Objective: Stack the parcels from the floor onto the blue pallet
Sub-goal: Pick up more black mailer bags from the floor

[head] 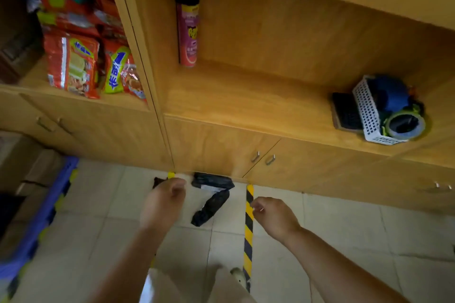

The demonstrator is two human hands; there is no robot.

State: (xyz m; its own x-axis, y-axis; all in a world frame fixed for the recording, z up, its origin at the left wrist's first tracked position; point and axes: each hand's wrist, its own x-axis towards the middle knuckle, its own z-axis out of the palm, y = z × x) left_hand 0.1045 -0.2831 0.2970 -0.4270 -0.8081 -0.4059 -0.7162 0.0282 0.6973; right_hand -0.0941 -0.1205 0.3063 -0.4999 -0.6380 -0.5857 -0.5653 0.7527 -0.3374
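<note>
Two black plastic parcels lie on the tiled floor by the cabinet base: one flat parcel (213, 181) against the cabinet, one long parcel (210, 208) slanting below it. A third dark bit (157, 181) peeks out behind my left hand (163, 203). That hand hovers over the floor left of the parcels, fingers curled and blurred, holding nothing I can make out. My right hand (274, 218) hangs over the striped tape, fingers loosely curled, empty. The blue pallet (40, 224) runs along the left edge with brown cartons (37, 177) on it.
A wooden cabinet (221, 145) with doors stands right ahead. Its shelves hold snack packs (73, 66), a spray can (188, 32) and a white basket (369, 110) with tape rolls. Yellow-black tape (248, 226) marks the floor. My legs and a shoe show below.
</note>
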